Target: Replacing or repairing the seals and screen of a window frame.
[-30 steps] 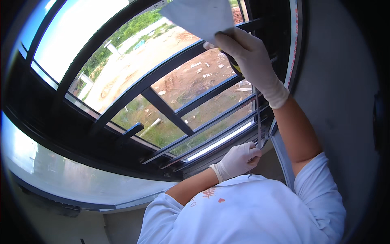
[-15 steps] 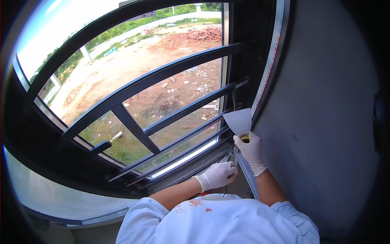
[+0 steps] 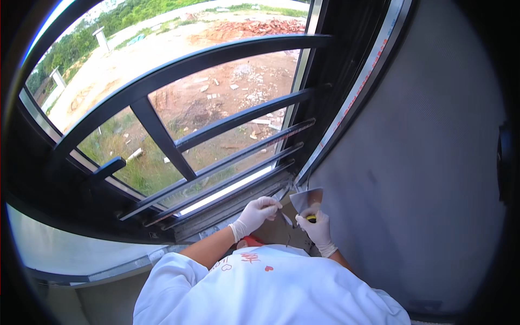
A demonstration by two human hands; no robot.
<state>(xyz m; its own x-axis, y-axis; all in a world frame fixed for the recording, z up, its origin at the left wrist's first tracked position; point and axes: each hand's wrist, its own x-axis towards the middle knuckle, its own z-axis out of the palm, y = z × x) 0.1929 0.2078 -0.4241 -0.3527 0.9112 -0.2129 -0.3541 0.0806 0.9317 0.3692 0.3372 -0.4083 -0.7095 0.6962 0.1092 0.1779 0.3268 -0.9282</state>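
Observation:
My right hand, in a white glove, is wrapped round the yellow-and-black handle of a putty knife. Its wide metal blade points up, near the lower corner of the window frame. Left of it, my left hand, also gloved, has its fingers pinched together. A thin pale strip hangs from these fingertips towards the putty knife; its material is too blurred to tell. Just beyond both hands lies the dusty window track.
Dark metal bars cross the window ahead. A silver edge strip with red print climbs beside a grey panel on my right. At the lower left, a pale curved ledge runs under the frame. Something red shows close to my chest.
My right hand has come down with the putty knife, away from the upright frame. My left hand has shifted left and slightly up. The whole view has tilted somewhat.

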